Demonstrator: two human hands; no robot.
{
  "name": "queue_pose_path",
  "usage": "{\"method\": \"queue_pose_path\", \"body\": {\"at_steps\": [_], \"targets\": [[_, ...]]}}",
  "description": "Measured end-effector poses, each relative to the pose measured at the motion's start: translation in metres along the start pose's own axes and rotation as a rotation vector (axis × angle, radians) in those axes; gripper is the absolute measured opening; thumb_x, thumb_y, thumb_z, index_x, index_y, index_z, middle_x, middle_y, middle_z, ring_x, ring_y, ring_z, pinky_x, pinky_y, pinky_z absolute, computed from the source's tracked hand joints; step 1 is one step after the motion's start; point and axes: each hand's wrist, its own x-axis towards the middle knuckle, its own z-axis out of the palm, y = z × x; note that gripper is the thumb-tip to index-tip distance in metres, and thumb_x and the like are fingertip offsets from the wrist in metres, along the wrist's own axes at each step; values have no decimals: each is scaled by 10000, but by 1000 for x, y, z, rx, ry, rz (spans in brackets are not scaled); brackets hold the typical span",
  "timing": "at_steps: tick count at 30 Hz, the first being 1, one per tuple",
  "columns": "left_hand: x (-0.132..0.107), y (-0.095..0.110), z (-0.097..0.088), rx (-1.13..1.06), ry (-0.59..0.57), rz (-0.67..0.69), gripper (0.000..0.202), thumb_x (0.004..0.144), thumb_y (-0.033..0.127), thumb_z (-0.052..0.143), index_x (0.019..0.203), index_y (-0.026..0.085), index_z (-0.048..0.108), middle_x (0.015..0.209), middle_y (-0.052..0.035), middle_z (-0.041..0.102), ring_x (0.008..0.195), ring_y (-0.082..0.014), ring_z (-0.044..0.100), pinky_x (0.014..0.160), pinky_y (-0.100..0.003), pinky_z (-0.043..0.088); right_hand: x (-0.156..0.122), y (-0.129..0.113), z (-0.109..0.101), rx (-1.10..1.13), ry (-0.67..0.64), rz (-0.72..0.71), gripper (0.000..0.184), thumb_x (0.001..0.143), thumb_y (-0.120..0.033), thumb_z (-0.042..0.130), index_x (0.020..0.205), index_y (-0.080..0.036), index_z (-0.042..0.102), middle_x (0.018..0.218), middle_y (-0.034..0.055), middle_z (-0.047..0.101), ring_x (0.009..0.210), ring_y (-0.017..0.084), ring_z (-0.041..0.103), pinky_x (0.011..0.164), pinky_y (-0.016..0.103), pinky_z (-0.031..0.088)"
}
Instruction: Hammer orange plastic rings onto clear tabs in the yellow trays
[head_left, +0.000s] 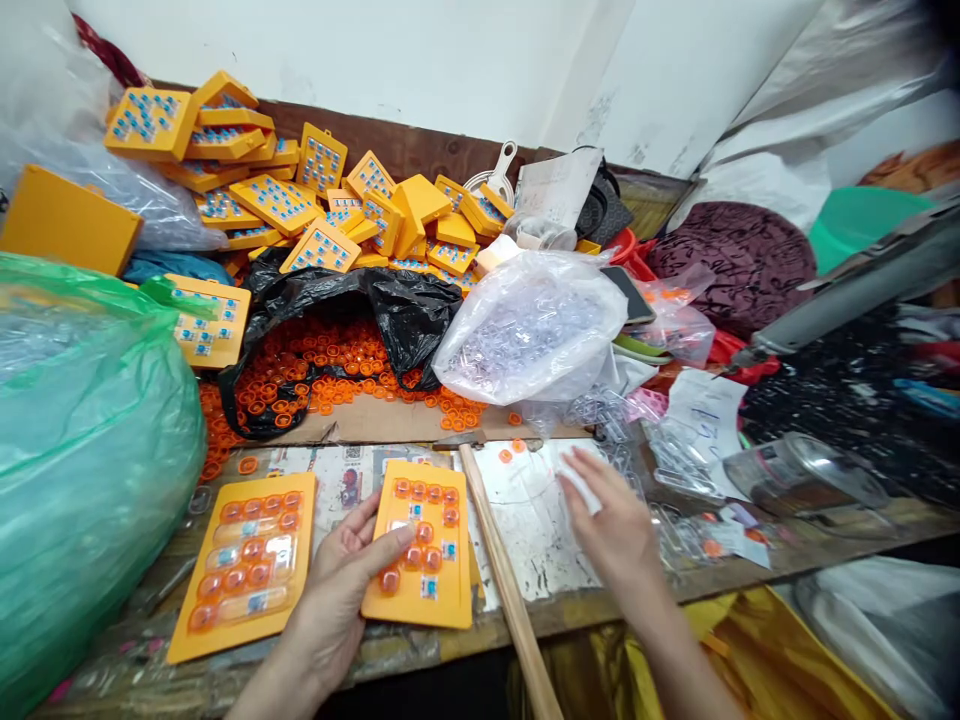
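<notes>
My left hand grips a flat yellow panel by its left edge, thumb on its face. The panel carries orange rings with clear domed caps, and a few bare blue spots show between them. My right hand, a little blurred, hovers over the white board near loose clear plastic pieces. Its fingers are apart and I see nothing held in them. Left of my left hand lies a second yellow panel, with orange rings under round and long clear covers.
A wooden-handled hammer lies between my hands. Behind are a black bag spilling orange rings, a bag of clear pieces and piled yellow panels. A green bag stands left; a clear jar lies right.
</notes>
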Motion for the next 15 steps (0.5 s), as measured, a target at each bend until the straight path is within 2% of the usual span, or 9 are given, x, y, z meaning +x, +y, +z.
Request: {"method": "queue_pose_path", "body": {"at_steps": [3,7,10,12,15], "targets": [[-8,1,0,-121,-5,-114,548,706,101,754,1216,115,553,998,-119,745,856,-245,730,770,-328,612,26,25,-4,-82,8,146,317,878,-177,504,1142,-86,653,1238,225,613,1128,332,587,977,516,414],[-12,-3,-7,-232,4,-206,504,696,98,740,1176,98,586,938,-106,757,897,-263,722,827,-353,595,41,30,5,-69,-43,196,199,907,-270,569,1040,-149,655,1045,97,683,996,233,635,918,480,456],[-14,-5,-14,-217,-128,-186,564,708,164,764,1233,152,557,1022,-104,743,957,-276,705,869,-389,575,36,15,4,51,-24,169,226,908,-263,523,981,-124,686,1014,138,685,979,254,636,928,488,445],[-17,-6,-15,-184,-204,-133,578,724,188,763,1256,176,536,1109,-115,716,1020,-285,681,892,-406,558,24,-5,-3,186,-20,134,272,888,-285,516,1008,-122,698,1022,152,687,950,258,648,887,442,485],[-19,-6,-10,-146,-273,-65,554,750,198,744,1259,185,524,1198,-129,674,1097,-290,642,928,-410,531,-3,-47,-14,418,-97,75,361,851,-418,592,1125,-195,665,911,62,722,810,204,687,734,334,564]]}}
